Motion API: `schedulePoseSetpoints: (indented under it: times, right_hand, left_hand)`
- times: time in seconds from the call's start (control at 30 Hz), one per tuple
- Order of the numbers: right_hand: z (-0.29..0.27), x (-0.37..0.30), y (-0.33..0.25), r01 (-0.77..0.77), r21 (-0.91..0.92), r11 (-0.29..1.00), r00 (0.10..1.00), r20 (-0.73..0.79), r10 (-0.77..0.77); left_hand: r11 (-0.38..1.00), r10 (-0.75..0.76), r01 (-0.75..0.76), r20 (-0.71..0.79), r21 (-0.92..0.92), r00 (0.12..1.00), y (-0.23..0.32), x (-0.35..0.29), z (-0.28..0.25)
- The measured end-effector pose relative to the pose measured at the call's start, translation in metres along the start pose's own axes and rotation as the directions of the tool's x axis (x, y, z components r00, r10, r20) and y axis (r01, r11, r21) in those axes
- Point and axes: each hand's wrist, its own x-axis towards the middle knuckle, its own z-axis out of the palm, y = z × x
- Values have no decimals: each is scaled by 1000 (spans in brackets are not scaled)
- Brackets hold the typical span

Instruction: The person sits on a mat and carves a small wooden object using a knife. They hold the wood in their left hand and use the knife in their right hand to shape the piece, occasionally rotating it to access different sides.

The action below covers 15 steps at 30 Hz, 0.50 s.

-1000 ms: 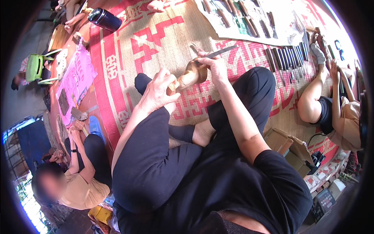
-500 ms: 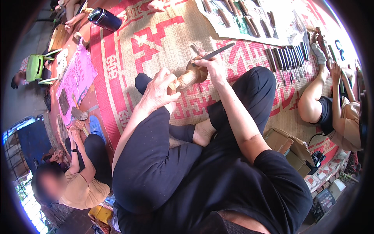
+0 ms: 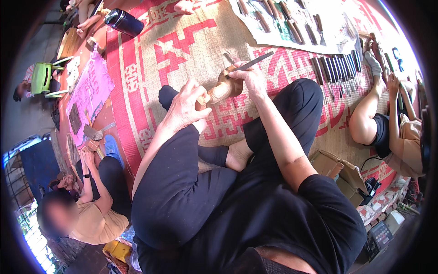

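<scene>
A light-brown carved wooden piece [image 3: 221, 92], rounded with a narrower neck at its left end, is held above the mat in front of me. My left hand [image 3: 187, 105] is closed round that narrow end, close to my raised left knee. In my right hand [image 3: 253, 82] is a dark, flat file [image 3: 261, 59], pinched between thumb and fingers. The file slants up to the right, and its lower end meets the upper side of the wood. Some fingers of my right hand are hidden behind the carving.
Beyond my right knee lie a row of chisels [image 3: 335, 68] and a white sheet [image 3: 273, 40] bearing several more tools. A dark bottle [image 3: 123, 22] rests at far left. Co-workers sit at both sides. An open cardboard box [image 3: 328, 166] stands by my right elbow.
My right hand and the file have shifted very slightly, with the file's far end a little lower and to the left. The left hand keeps its hold on the wood.
</scene>
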Motion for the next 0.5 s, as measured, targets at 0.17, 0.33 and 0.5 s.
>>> schedulePoseSetpoints:
  times: [0.17, 0.33, 0.5]
  right_hand:
    - [-7, 0, 2, -55, 119, 991, 997, -53, 62]
    - [1, -3, 4, 49, 11, 999, 999, -14, -49]
    - [-3, 0, -3, -78, 61, 995, 994, -68, 82]
  left_hand:
    - [998, 58, -57, -23, 34, 998, -2, 3, 2]
    - [1000, -6, 6, -16, -12, 1000, 0, 0, 0]
    - [1000, -7, 7, -6, -6, 1000, 0, 2, 0]
